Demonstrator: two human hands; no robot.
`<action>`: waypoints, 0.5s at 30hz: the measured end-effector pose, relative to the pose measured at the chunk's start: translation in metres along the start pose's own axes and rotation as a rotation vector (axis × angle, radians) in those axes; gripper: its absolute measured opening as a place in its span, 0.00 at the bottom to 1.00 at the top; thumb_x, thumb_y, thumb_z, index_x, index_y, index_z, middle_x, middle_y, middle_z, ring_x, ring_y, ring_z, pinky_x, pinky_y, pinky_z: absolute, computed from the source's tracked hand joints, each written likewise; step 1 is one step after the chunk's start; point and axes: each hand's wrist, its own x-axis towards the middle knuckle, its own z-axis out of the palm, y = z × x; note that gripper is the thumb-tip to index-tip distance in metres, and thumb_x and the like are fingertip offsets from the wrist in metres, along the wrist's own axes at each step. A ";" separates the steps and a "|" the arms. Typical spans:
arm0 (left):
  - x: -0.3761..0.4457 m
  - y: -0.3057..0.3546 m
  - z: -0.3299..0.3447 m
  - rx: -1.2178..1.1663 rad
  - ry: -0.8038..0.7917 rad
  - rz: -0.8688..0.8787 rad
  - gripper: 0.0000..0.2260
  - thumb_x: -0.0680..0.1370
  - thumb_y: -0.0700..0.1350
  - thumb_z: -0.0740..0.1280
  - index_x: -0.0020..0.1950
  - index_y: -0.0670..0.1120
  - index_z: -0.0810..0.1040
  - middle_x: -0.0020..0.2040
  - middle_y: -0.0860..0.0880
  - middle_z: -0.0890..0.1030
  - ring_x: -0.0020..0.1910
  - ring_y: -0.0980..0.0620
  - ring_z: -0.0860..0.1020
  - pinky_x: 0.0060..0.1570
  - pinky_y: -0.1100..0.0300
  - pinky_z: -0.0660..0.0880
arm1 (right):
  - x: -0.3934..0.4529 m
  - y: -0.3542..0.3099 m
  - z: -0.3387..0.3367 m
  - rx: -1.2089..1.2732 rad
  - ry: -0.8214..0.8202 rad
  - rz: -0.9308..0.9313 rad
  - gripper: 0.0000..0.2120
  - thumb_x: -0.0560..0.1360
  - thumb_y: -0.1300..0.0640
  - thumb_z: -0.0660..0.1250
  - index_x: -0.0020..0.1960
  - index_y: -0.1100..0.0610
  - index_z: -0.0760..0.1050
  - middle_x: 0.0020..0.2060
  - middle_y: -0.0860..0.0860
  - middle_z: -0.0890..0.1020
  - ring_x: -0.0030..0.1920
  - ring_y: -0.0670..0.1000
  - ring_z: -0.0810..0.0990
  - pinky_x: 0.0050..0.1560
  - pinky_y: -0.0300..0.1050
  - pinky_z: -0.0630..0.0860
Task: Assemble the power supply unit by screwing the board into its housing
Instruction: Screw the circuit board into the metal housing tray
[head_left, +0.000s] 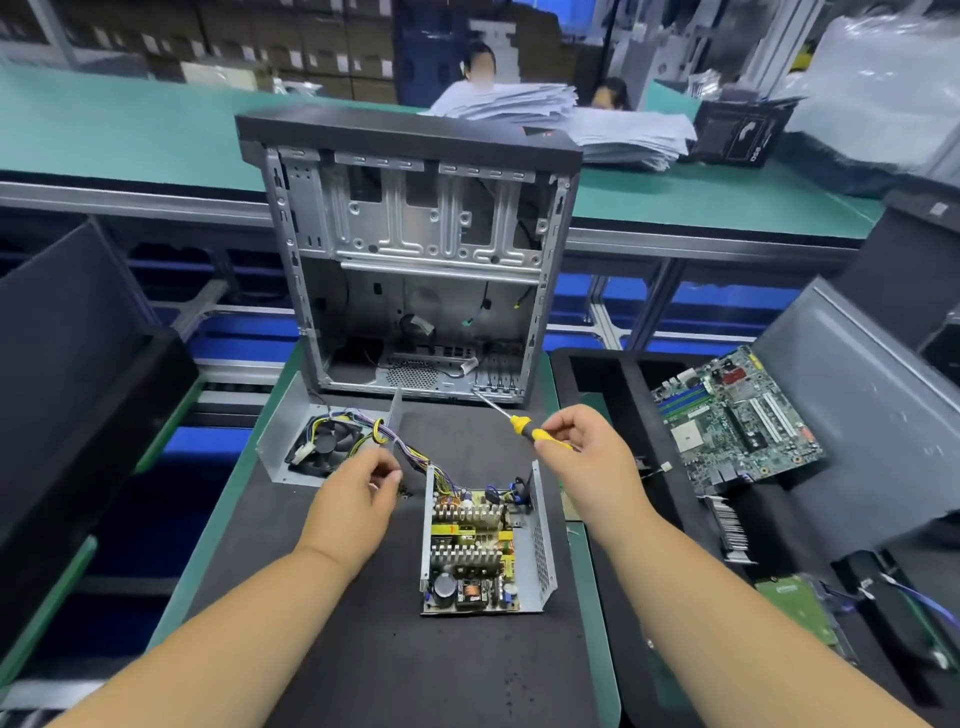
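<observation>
Holding a screwdriver (524, 427) in the right hand (587, 457), left hand (358, 499) pinched on something unclear, the board (470, 551) sits in its housing (543, 551), apparently unscrewed.

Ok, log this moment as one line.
right hand: holds yellow-handled screwdriver | left hand: pinching, contents unclear | yellow circuit board: sits in grey metal housing

Under my fingers lies a dark grey foam mat (457, 670) on the green-edged bench. On it, between my hands, sits the open grey metal housing (540, 551) with its yellow circuit board (470, 551); beyond my fingertips stand a bent grey metal cover with a black fan (291, 441) and an open silver computer case (415, 260).
</observation>
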 end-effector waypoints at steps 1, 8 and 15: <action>0.002 0.008 -0.004 -0.071 0.023 -0.032 0.08 0.78 0.41 0.67 0.42 0.54 0.74 0.39 0.54 0.78 0.37 0.59 0.76 0.37 0.70 0.69 | -0.001 -0.003 -0.001 0.027 -0.007 -0.008 0.05 0.74 0.59 0.70 0.44 0.51 0.76 0.41 0.53 0.82 0.38 0.45 0.76 0.41 0.39 0.74; 0.010 0.059 -0.018 -0.734 0.024 -0.260 0.03 0.79 0.38 0.67 0.47 0.44 0.80 0.41 0.48 0.83 0.35 0.56 0.79 0.39 0.65 0.77 | -0.012 -0.024 -0.012 0.102 -0.057 -0.106 0.04 0.74 0.58 0.69 0.43 0.50 0.79 0.40 0.47 0.86 0.39 0.42 0.82 0.38 0.36 0.77; -0.004 0.087 -0.011 -1.036 -0.089 -0.414 0.03 0.79 0.40 0.66 0.47 0.43 0.79 0.37 0.51 0.81 0.33 0.58 0.77 0.33 0.68 0.77 | -0.023 -0.037 -0.028 0.141 -0.114 -0.134 0.03 0.76 0.58 0.67 0.43 0.52 0.78 0.40 0.50 0.86 0.41 0.49 0.84 0.38 0.39 0.77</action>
